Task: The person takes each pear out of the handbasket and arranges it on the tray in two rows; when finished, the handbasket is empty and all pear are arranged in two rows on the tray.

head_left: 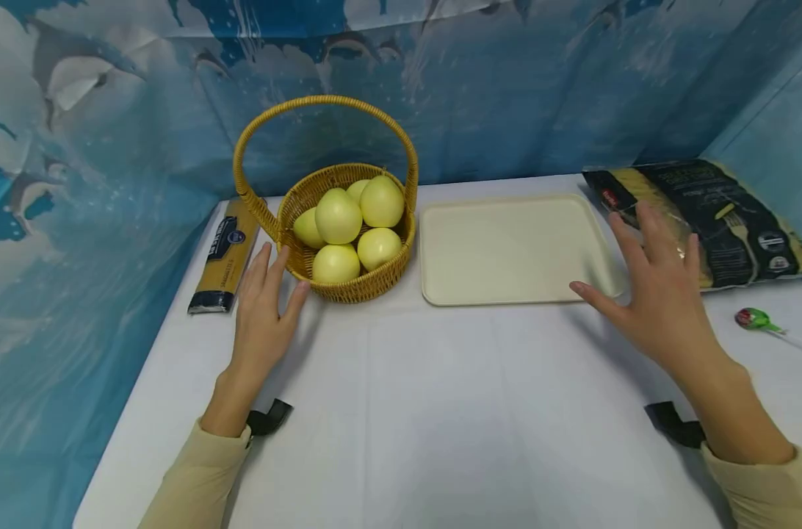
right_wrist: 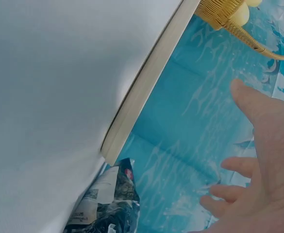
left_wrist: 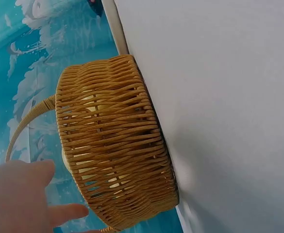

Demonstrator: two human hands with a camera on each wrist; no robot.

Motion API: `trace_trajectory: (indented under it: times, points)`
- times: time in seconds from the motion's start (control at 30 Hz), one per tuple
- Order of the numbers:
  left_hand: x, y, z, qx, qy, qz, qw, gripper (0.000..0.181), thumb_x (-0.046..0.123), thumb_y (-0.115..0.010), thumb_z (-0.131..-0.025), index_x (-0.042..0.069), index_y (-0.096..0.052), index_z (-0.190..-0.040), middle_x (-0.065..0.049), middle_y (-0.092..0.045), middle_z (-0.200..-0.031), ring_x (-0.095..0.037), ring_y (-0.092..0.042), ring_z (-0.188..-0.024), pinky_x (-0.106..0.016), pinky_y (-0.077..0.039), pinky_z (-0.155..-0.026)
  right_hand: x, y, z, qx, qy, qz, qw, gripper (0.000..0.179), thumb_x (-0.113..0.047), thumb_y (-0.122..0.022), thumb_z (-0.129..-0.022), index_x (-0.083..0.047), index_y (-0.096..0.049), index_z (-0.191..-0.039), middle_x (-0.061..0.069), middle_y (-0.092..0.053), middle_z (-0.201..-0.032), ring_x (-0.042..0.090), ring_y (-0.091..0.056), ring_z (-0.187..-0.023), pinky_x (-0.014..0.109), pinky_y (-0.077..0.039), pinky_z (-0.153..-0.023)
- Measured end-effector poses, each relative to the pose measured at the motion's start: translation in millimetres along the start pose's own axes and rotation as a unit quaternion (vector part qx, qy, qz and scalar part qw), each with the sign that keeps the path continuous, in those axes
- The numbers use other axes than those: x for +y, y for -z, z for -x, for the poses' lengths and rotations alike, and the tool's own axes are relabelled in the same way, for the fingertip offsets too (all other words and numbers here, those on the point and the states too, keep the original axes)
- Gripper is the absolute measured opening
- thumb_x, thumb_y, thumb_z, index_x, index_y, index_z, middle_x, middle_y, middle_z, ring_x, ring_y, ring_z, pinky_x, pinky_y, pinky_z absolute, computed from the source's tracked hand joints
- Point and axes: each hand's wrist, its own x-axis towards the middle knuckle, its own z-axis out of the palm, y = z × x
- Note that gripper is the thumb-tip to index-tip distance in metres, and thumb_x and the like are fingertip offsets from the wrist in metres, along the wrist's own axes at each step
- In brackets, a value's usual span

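The handle [head_left: 324, 100] arches over the basket [head_left: 355, 292], leaving room beneath.

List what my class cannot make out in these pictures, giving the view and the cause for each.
Head view: the inside bottom of the basket, mostly hidden by the pale green fruit.
Head view: the fine print on the black bag, too small to read.
Head view: the stick end of the lollipop, blurred against the white cloth.
Left wrist view: much of the left hand, cut off by the left and bottom edges.
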Motion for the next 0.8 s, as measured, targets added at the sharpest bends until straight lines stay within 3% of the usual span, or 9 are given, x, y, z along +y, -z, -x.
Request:
trace_trajectory:
  times: [0.27,0.6,0.8]
  points:
    - [-8.3,10.2,9.3,0.0,0.023,0.01,0.9997,0.067,0.037,-0.06,-0.107,0.014,-0.036,-0.165,-0.014,-0.025,-0.174,-0.039,-0.023,-0.16,-0.066,-0.024,-0.125,-10.0,-6.6,7.5,0.005,0.013,-0.013,0.9998,0.101,-0.077,-0.058,-0.092,-0.015,-0.031,-0.167,0.021,-0.02,-0.174,0.045,-0.019,-0.16,0.078,-0.005,-0.122]
    - [-14.3,9.9,1.6,-0.002,0.042,0.048,0.998,0.069,0.041,-0.057,-0.108,0.011,-0.034,-0.165,-0.014,-0.029,-0.173,-0.035,-0.027,-0.16,-0.062,-0.026,-0.126,-9.3,-10.0,11.4,0.001,0.007,-0.028,0.9996,0.098,-0.064,-0.07,-0.092,-0.013,-0.031,-0.167,0.021,-0.019,-0.174,0.048,-0.019,-0.159,0.079,-0.005,-0.121]
    - [-17.8,3.8,-9.0,-0.01,0.086,0.122,0.9888,0.067,0.041,-0.053,-0.11,0.008,-0.033,-0.165,-0.013,-0.034,-0.171,-0.031,-0.03,-0.159,-0.054,-0.027,-0.128,-12.2,-2.1,-3.3,-0.016,-0.005,-0.071,0.9973,0.095,-0.048,-0.077,-0.093,-0.013,-0.029,-0.167,0.018,-0.018,-0.175,0.047,-0.019,-0.16,0.077,-0.005,-0.122]
